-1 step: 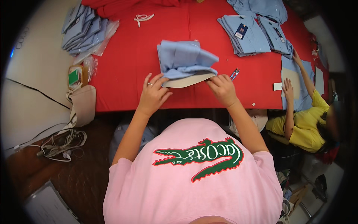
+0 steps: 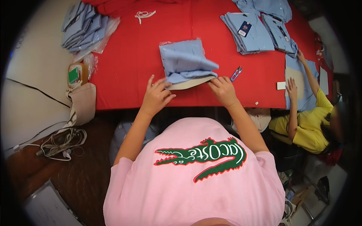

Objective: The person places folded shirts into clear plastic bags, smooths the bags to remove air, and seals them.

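A light-blue folded shirt (image 2: 184, 60) lies in front of me on the red-covered table, partly over clear plastic at its far end. Along its near edge a pale beige board (image 2: 188, 83) sticks out, bowed a little. At the left corner is my left hand (image 2: 155, 97), fingers spread, their tips touching the cloth and the thumb apart below. My right hand (image 2: 223, 90) pinches the right corner of shirt and board together. Just right of that hand lie blue-handled thread snips (image 2: 236, 73).
Stacked blue shirts lie at the far left (image 2: 83, 28) and far right (image 2: 249, 35), some tagged. A white cord (image 2: 144, 16) is at the back. On the right, a person in yellow (image 2: 311, 126) has both hands on another shirt (image 2: 309, 90). Tangled cables (image 2: 64, 143) lie left below the table.
The shirt's lifted flap has sunk lower, and more of the plastic at its far end shows. My right hand has shifted slightly left; the left hand stays at its corner.
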Tool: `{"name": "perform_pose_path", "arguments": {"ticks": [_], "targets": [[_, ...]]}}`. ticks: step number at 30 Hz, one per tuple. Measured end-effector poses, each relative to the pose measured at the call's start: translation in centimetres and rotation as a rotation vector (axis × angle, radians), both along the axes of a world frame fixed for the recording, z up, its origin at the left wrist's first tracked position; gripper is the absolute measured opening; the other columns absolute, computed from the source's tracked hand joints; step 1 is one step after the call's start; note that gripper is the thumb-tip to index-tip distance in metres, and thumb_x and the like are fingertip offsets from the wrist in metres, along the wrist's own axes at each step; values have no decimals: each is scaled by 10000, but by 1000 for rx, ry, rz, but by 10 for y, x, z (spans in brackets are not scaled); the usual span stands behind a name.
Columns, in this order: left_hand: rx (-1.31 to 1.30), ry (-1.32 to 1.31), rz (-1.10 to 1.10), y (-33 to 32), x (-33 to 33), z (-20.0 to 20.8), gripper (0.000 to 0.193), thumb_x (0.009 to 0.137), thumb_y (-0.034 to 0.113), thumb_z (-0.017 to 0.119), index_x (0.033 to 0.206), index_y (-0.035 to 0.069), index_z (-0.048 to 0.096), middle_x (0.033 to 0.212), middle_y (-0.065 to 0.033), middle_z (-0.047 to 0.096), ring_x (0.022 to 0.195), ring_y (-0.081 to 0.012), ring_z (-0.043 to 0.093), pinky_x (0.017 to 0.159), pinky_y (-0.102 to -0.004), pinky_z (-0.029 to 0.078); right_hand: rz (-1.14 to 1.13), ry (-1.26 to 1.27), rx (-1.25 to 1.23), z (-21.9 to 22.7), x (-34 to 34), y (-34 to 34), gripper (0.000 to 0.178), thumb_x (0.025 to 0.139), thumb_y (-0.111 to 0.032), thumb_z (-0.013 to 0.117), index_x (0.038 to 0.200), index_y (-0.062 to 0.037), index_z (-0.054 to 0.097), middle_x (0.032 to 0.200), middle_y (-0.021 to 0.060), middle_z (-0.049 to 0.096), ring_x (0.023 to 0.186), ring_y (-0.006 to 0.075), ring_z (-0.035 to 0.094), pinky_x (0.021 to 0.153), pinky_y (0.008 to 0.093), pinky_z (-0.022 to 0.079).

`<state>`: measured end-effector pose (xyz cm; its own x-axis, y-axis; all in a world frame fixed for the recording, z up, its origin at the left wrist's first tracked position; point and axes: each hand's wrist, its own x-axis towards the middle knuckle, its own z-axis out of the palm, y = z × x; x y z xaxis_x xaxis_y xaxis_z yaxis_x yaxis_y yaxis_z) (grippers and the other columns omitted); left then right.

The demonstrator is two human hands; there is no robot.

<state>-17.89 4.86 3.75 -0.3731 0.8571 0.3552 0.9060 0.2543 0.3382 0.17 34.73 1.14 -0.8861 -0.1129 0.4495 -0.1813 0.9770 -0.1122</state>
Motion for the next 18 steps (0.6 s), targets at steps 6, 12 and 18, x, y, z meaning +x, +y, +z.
{"name": "perform_pose_path", "arguments": {"ticks": [6, 12, 18], "targets": [[-102, -266, -9, 26, 55, -39, 409, 786, 222, 886, 1127, 138, 677, 1409, -76, 607, 1379, -271, 554, 1262, -586, 286, -128, -219, -66, -76, 54, -26, 274, 889, -150, 696, 1144, -53, 711, 1117, 88, 646, 1039, 284, 604, 980, 438, 483], [-54, 23, 1, 91, 67, -22, 857, 720, 313, 934, 1487, 192, 572, 1661, -101, 420, 1558, -312, 381, 1291, -626, 164, -137, -280, -74, -69, 57, -28, 294, 939, -233, 714, 1175, -58, 705, 1159, 100, 633, 1082, 296, 588, 1024, 462, 462], [-301, -38, 67, 104, 75, -59, 902, 726, 261, 912, 1538, 139, 541, 1674, -177, 421, 1533, -375, 426, 1255, -598, 296, -180, -286, -60, -68, 57, -42, 331, 1005, -335, 680, 1170, -50, 703, 1185, 109, 622, 1125, 292, 569, 1093, 497, 425]]}}
